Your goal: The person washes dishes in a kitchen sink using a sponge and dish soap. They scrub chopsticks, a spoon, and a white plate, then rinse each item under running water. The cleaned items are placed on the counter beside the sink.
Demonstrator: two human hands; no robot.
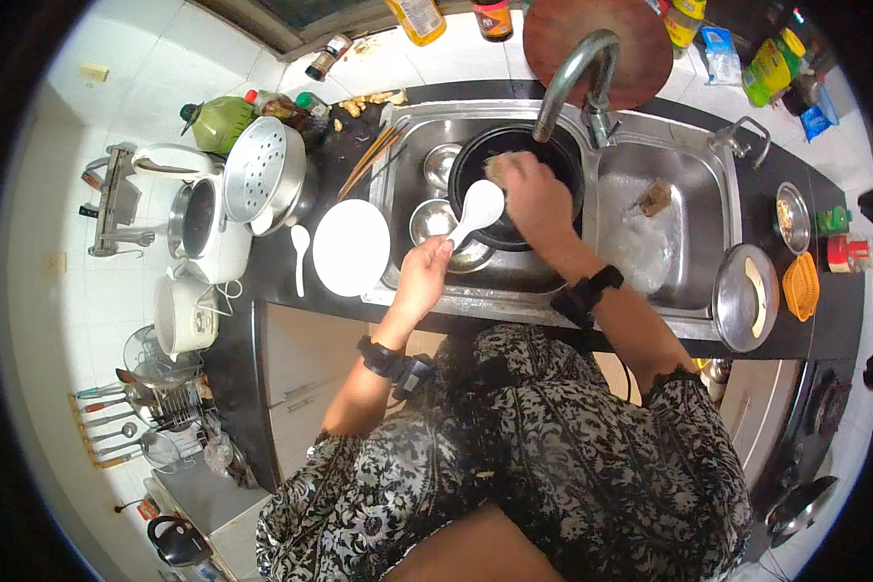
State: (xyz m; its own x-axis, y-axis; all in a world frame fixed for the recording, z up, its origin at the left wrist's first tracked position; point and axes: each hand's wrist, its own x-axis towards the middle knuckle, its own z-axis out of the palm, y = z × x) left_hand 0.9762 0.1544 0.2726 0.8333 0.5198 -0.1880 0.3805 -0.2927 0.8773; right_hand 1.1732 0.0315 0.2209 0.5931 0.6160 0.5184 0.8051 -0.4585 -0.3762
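My left hand grips the handle of a white serving spoon, its bowl raised above the near side of a black pot. The pot stands in the left basin of a stainless steel double sink. Above the pot, my right hand is blurred and closed around a tan scrubbing pad. Steel bowls lie in the basin left of the pot, partly hidden by it. The curved faucet reaches over the pot's far side.
Left of the sink are a white plate, a white spoon, chopsticks and a perforated steamer pot. The right basin holds a brown scrubber near whitish suds. A pot lid rests by the right edge, near an orange basket.
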